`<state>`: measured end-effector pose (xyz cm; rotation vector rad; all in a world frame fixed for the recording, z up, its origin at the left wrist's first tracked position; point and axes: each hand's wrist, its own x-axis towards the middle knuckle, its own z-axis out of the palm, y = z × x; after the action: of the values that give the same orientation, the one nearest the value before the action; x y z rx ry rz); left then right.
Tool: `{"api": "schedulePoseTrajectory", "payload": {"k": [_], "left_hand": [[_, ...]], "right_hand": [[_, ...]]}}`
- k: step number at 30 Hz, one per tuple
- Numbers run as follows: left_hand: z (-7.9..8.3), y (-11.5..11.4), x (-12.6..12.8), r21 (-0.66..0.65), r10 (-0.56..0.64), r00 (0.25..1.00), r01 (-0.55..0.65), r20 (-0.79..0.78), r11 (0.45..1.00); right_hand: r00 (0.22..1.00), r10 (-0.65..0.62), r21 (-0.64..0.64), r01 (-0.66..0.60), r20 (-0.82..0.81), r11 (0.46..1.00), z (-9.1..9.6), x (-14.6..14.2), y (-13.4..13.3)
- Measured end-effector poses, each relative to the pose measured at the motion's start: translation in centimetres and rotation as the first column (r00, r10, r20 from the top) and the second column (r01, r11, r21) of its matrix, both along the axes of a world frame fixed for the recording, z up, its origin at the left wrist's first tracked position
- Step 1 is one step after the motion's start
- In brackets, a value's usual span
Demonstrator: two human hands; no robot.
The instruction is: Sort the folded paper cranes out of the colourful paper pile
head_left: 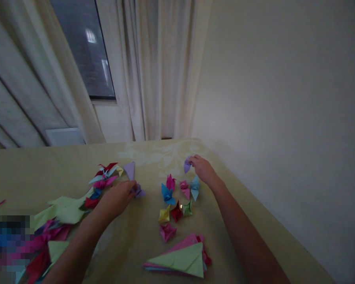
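Note:
My left hand reaches over the table with its fingers closed on a small purple folded paper flower. Farther right, my right hand pinches another purple paper flower just above the tabletop. Between and below my hands lies a cluster of several folded flowers: blue, pink, light blue, yellow, red and green. A loose purple folded piece lies beyond my left hand.
A pile of colourful folded paper pieces sits left of my left hand. A stack of folded green and pink sheets lies near me. The beige table meets a wall on the right; curtains hang behind.

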<state>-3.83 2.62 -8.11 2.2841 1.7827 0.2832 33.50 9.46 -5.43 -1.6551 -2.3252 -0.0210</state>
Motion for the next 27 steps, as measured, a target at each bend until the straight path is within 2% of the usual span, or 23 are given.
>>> {"api": "schedulePoseTrajectory", "payload": {"k": [5, 10, 14, 18, 23, 25, 27], "left_hand": [[0.5, -0.3, 0.3, -0.005, 0.014, 1.0, -0.014, -0.026, 1.0], [2.2, -0.7, 1.0, 0.048, -0.005, 1.0, 0.004, 0.016, 0.999], [3.5, -1.1, 2.0, 0.129, -0.069, 0.971, 0.039, 0.231, 0.991], [4.3, -1.5, 2.9, 0.146, -0.131, 0.863, 0.068, 0.487, 0.987], [5.1, -2.0, 3.8, 0.142, -0.17, 0.743, 0.101, 0.648, 0.985], [5.4, -2.3, 4.2, 0.153, -0.185, 0.726, 0.111, 0.662, 0.982], [5.8, -2.6, 4.8, 0.183, -0.21, 0.728, 0.118, 0.652, 0.976]], "right_hand": [[1.0, 0.002, -0.01, -0.002, -0.012, 1.0, -0.5, -0.3, -0.2], [1.0, 0.002, -0.052, -0.002, 0.008, 0.999, -0.7, -0.3, -0.4], [0.999, -0.001, -0.104, 0.006, 0.039, 0.995, -1.0, -0.3, -0.4], [0.998, -0.009, -0.136, 0.018, 0.066, 0.99, -0.9, -0.3, -0.6], [0.998, -0.02, -0.107, 0.027, 0.066, 0.994, 0.7, -0.6, -1.3], [1.0, 0.011, -0.037, -0.012, -0.023, 0.999, 2.1, -1.3, -1.9], [0.97, 0.117, 0.046, -0.11, -0.211, 0.993, 3.5, -2.7, -3.0]]}}
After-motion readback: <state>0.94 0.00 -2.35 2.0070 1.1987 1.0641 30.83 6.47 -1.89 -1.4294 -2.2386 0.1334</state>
